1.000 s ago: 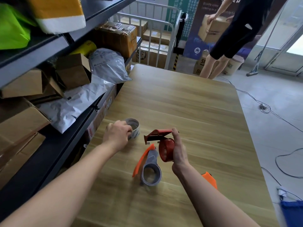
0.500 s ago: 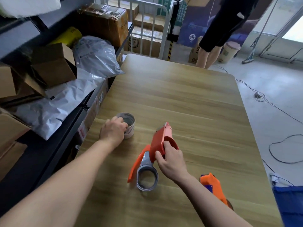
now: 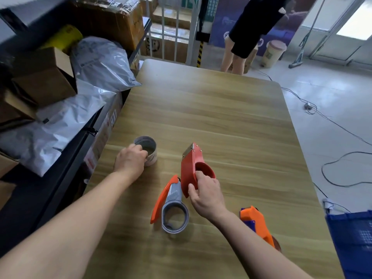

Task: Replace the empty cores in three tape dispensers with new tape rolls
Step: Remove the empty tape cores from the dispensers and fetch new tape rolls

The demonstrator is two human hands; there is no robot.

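On the wooden table [image 3: 221,117], my left hand [image 3: 129,161] closes over the near rim of an upright empty tape core [image 3: 148,147] at the left. My right hand [image 3: 207,196] grips the rear of a red tape dispenser [image 3: 191,166] whose metal blade points away from me. Just left of it lies an orange-and-grey dispenser [image 3: 173,206] with an open ring at its near end. A third dispenser, orange and blue [image 3: 256,222], rests to the right of my right forearm, partly hidden by it.
A dark shelf [image 3: 66,168] loaded with cardboard boxes and grey mailer bags runs along the table's left edge. A person [image 3: 251,23] stands beyond the far end. Cables [image 3: 332,164] trail over the floor at right, and a blue crate [image 3: 354,238] sits at lower right.
My right hand has turned the red dispenser from upright to lying down with its blade pointing away. My left hand has stayed on the core. The view has tilted downward.
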